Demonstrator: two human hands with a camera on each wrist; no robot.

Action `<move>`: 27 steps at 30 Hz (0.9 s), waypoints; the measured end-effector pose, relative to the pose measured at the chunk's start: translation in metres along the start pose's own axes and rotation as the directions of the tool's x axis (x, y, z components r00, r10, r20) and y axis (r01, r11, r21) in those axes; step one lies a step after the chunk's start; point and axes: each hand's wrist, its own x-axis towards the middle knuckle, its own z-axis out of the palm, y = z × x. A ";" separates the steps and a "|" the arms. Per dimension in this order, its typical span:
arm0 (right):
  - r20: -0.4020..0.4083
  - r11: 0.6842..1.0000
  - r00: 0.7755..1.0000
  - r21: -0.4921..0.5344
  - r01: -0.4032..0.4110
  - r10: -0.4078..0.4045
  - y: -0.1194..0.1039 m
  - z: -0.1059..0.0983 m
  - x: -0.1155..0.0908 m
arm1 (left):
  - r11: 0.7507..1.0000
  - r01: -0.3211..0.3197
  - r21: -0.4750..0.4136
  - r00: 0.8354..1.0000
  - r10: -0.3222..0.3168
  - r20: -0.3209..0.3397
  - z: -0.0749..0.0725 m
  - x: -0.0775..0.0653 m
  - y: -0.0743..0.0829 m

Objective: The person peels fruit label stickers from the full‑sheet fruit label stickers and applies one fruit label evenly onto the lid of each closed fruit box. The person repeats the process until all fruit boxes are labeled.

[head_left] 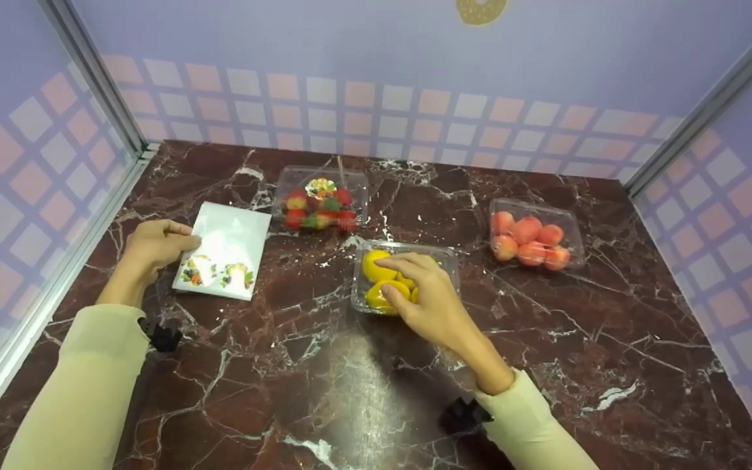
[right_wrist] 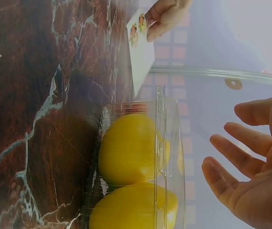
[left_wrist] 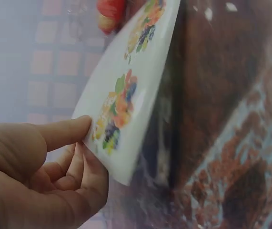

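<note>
Fingers on my left hand (head_left: 154, 248) pinch the sticker sheet (head_left: 226, 238) left of the yellow-fruit box (head_left: 357, 287); right hand (head_left: 433, 305) hovers above, relaxed. Labelling step, I reckon; next wants careful peeling.

Can't read any actual text here tbh, just two fruit-picture stickers (head_left: 237, 276) on the white sheet (head_left: 229, 228), frame left, and a fruit label (head_left: 321, 189) on the clear box (head_left: 290, 177), upper middle.

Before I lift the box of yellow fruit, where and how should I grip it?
I'd grip the box by its near and far walls, coming from above with your right hand: it lies flat and looks narrower front to back than side to side.
</note>
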 end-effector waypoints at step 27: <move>-0.136 0.992 0.986 0.067 0.104 -0.094 -0.007 -0.013 0.010 | 0.887 -0.194 -0.418 0.979 0.146 -0.143 0.032 -0.057 0.088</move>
